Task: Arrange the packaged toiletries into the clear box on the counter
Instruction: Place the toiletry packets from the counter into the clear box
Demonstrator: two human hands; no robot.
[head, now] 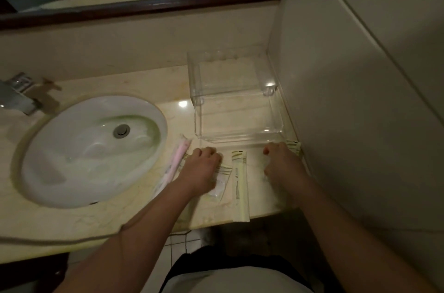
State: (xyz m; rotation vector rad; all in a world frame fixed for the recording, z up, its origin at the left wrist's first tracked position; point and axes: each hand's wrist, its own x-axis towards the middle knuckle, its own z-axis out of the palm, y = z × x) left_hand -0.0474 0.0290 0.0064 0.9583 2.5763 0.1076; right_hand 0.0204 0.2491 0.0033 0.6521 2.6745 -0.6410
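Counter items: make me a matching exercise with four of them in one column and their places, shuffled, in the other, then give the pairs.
Things:
1. clear box
2. pink packaged toothbrush
3. long pale yellow packet
4. small clear sachet

Places:
A. at the sink's right rim
B. partly under the left hand
C. in the corner by the wall, nothing in it
D. between the two hands, its near end past the counter edge

Pairs: 1-C, 2-A, 3-D, 4-B

The right hand rests on another packet, mostly hidden.
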